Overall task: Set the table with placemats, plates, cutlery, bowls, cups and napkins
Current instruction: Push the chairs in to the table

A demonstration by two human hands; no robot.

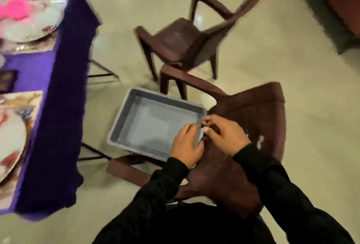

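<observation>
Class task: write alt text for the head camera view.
Two hands, left hand and right hand, meet at the near rim of an empty grey plastic tray resting on a brown plastic chair, beside a purple-clothed table bearing patterned plates.

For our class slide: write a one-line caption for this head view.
Both hands meet at the grey tray's rim on a brown chair, beside the purple-clothed table.

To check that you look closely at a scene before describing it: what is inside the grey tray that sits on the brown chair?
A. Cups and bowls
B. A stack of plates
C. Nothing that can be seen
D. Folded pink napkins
C: the grey tray shows only its bare bottom, while the left hand and right hand meet at its near corner above the brown chair.
</observation>
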